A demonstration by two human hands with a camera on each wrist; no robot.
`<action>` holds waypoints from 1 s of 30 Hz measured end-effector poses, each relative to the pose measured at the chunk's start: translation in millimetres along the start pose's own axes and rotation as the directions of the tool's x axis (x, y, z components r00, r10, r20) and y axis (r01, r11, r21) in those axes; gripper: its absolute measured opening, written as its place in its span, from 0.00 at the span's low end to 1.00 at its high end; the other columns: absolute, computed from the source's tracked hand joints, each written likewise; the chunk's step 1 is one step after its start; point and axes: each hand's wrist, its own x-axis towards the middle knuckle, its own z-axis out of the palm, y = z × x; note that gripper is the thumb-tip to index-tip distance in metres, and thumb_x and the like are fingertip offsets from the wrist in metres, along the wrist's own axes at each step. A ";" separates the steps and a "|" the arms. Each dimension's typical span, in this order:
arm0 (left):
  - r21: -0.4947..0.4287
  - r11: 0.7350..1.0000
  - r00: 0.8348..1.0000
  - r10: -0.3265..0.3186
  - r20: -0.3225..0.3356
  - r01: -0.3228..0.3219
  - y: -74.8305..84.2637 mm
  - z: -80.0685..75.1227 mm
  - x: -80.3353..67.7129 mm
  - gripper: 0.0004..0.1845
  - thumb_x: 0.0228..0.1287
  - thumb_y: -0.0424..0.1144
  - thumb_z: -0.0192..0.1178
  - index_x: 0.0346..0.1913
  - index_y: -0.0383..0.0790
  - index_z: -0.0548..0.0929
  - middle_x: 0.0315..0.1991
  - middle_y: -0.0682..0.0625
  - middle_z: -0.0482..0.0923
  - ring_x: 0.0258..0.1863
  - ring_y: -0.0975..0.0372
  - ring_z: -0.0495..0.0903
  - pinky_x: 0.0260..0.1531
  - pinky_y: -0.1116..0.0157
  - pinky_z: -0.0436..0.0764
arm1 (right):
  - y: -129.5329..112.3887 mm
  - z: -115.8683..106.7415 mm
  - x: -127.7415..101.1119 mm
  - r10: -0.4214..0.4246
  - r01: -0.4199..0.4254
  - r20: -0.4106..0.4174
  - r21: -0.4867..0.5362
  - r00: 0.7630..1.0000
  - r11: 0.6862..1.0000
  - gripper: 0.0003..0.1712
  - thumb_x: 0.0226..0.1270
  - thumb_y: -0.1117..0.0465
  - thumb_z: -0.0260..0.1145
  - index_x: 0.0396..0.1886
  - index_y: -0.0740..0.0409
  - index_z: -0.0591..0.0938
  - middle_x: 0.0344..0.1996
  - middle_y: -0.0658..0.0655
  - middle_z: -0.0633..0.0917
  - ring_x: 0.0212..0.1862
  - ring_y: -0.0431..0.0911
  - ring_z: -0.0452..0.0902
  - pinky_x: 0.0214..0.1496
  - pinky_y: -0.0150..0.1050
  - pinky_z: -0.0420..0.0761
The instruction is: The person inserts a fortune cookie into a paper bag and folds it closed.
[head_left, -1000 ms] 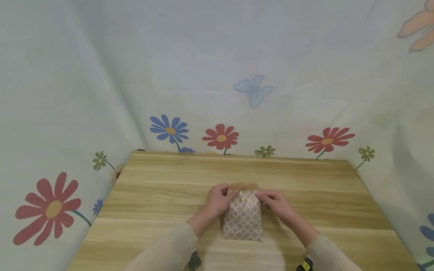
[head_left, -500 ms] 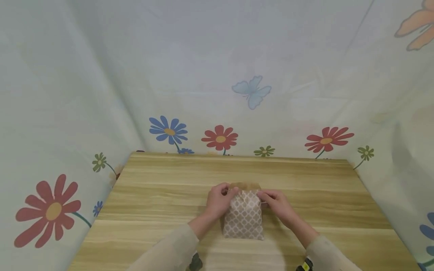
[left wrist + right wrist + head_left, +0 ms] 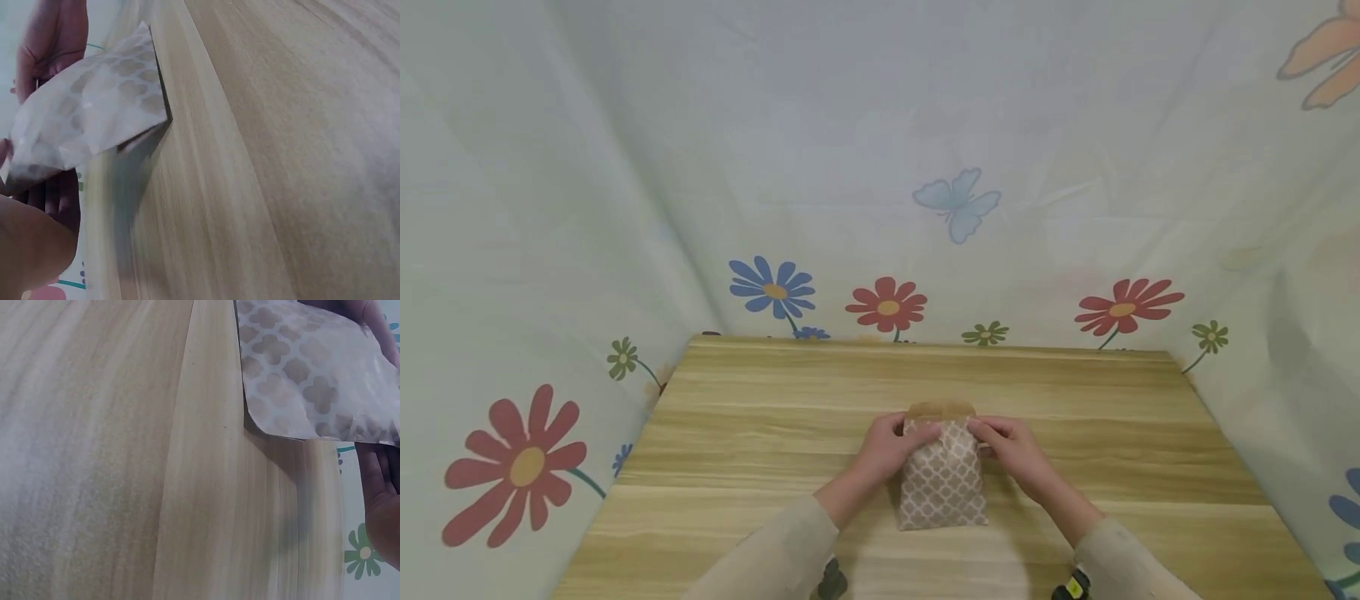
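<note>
A small brown paper bag [image 3: 942,479] with a white quatrefoil pattern lies on the wooden table [image 3: 760,433], its plain brown open end [image 3: 942,410] pointing away from me. My left hand [image 3: 895,444] pinches the bag's upper left edge and my right hand [image 3: 1003,446] pinches its upper right edge. In the left wrist view the bag [image 3: 94,112] is lifted off the wood by the left hand [image 3: 31,237], with the other hand [image 3: 56,37] behind it. In the right wrist view the bag [image 3: 312,369] hangs above the table, casting a shadow.
A floral cloth backdrop [image 3: 887,208] encloses the table at the back and on both sides. Bare wood [image 3: 1112,400] stretches left, right and beyond the bag. Dark wrist-camera mounts [image 3: 831,579] show at the bottom edge.
The left fingers have shifted slightly inward over the bag's top corner, and the bag has tilted a little clockwise. Both hands stay at the bag's upper edges.
</note>
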 end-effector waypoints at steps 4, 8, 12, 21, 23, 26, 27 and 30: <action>0.053 0.999 1.000 0.002 -0.021 -0.001 -3.2 0.1 2.4 0.23 0.65 0.56 0.75 0.51 0.40 0.90 0.40 0.51 0.89 0.38 0.63 0.86 0.40 0.65 0.85 | -0.7 0.5 -1.2 0.011 -0.011 -0.025 -0.031 1.000 0.999 0.22 0.85 0.55 0.61 0.55 0.73 0.86 0.46 0.55 0.89 0.47 0.40 0.84 0.52 0.38 0.86; 0.115 0.993 0.999 0.023 -0.022 -0.021 -3.8 1.1 3.0 0.20 0.65 0.54 0.76 0.49 0.41 0.91 0.44 0.51 0.89 0.42 0.62 0.85 0.44 0.62 0.85 | -2.1 1.9 -3.0 0.022 -0.027 -0.070 -0.074 0.997 0.997 0.22 0.85 0.54 0.62 0.50 0.71 0.87 0.36 0.51 0.84 0.38 0.40 0.77 0.43 0.34 0.80; 0.085 0.996 1.000 -0.020 -0.007 0.020 -3.6 2.4 1.1 0.25 0.65 0.54 0.76 0.54 0.38 0.90 0.50 0.48 0.89 0.49 0.58 0.86 0.53 0.57 0.86 | -1.8 4.4 -4.0 0.021 -0.030 -0.121 -0.071 0.992 0.997 0.21 0.84 0.55 0.63 0.51 0.71 0.88 0.31 0.52 0.82 0.33 0.40 0.73 0.36 0.32 0.76; 0.000 0.998 0.996 -0.063 0.060 0.063 -2.0 3.1 -1.2 0.21 0.66 0.53 0.76 0.48 0.38 0.90 0.36 0.51 0.89 0.37 0.63 0.84 0.43 0.66 0.83 | -5.2 14.1 -3.4 0.063 -0.071 -0.260 -0.021 0.964 0.997 0.20 0.82 0.54 0.65 0.53 0.67 0.89 0.39 0.55 0.89 0.40 0.44 0.82 0.42 0.34 0.83; -0.019 0.998 0.996 -0.057 0.070 0.058 0.0 3.1 -1.0 0.20 0.67 0.51 0.76 0.50 0.38 0.90 0.37 0.51 0.90 0.37 0.62 0.86 0.44 0.66 0.84 | -6.3 16.0 -2.2 0.070 -0.077 -0.283 -0.014 0.957 0.997 0.19 0.81 0.54 0.66 0.53 0.67 0.89 0.40 0.55 0.89 0.40 0.44 0.81 0.42 0.34 0.83; -0.027 0.998 0.996 -0.051 0.074 0.053 2.9 2.7 -1.4 0.20 0.67 0.49 0.76 0.51 0.36 0.90 0.38 0.49 0.90 0.37 0.63 0.87 0.42 0.66 0.85 | -6.8 17.9 -0.7 0.079 -0.088 -0.305 -0.015 0.949 0.996 0.18 0.81 0.54 0.66 0.53 0.66 0.89 0.41 0.54 0.89 0.41 0.43 0.81 0.43 0.33 0.82; -0.029 0.998 0.996 -0.046 0.076 0.049 3.7 2.6 -1.6 0.19 0.67 0.48 0.76 0.51 0.35 0.90 0.38 0.49 0.91 0.37 0.63 0.87 0.42 0.66 0.85 | -6.9 18.3 -0.3 0.081 -0.089 -0.309 -0.013 0.948 0.996 0.18 0.81 0.55 0.66 0.53 0.66 0.89 0.41 0.54 0.89 0.41 0.43 0.81 0.43 0.33 0.82; -0.027 0.998 0.996 -0.046 0.072 0.048 4.6 1.8 -1.4 0.17 0.66 0.45 0.77 0.49 0.35 0.90 0.37 0.49 0.90 0.36 0.63 0.86 0.40 0.67 0.85 | -7.3 19.7 0.6 0.077 -0.090 -0.315 -0.026 0.946 0.996 0.17 0.81 0.55 0.66 0.52 0.66 0.89 0.42 0.54 0.89 0.42 0.44 0.81 0.44 0.33 0.82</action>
